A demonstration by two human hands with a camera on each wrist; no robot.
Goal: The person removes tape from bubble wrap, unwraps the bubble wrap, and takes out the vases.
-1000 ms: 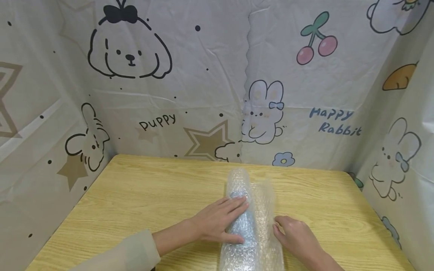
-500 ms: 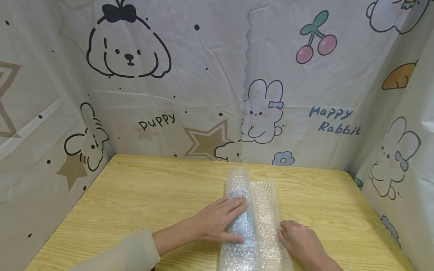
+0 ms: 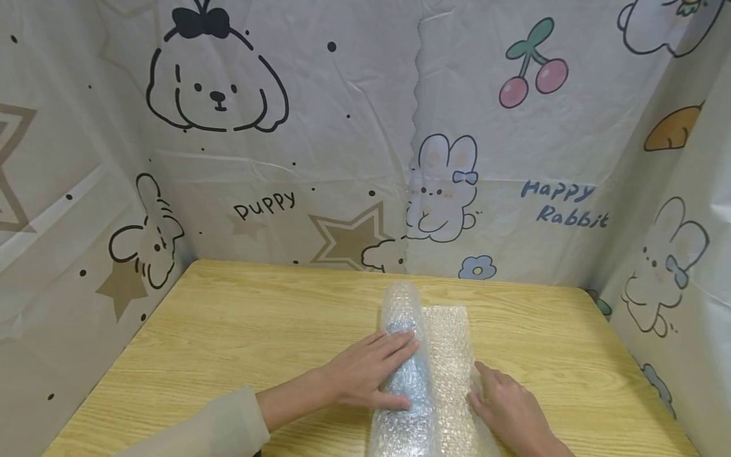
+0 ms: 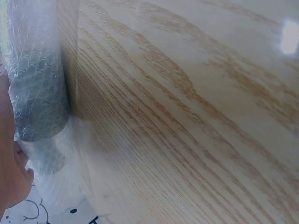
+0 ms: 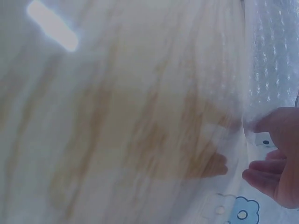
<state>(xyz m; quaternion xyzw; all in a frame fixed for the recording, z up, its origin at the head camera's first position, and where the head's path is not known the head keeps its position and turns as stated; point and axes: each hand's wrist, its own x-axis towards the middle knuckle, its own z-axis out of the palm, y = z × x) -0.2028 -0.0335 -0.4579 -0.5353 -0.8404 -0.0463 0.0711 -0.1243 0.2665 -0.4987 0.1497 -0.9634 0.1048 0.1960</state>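
Observation:
A roll of bubble wrap (image 3: 407, 393) lies on the table, pointing away from me. A bluish-grey shape shows through its layers, and in the left wrist view it looks like a dark cylinder (image 4: 39, 100); its kind cannot be made out. My left hand (image 3: 371, 371) rests across the roll with straight fingers. To the right of the roll, a loose flap of the bubble wrap (image 3: 448, 368) lies spread on the wood. At the flap's right edge is my right hand (image 3: 508, 403), thumb and fingers apart; in the right wrist view a fingertip (image 5: 259, 125) is at that edge.
The yellow wood-grain table (image 3: 274, 304) reaches back to a printed cloth (image 3: 342, 146) with cartoon figures. This cloth also hangs along the left and right sides. A small dark object below the left sleeve (image 3: 228, 419) is mostly hidden.
The bubble wrap flap has been drawn rightward and lies wider and flatter. My right hand moved right with its edge, then its fingers spread. The left hand stayed in place.

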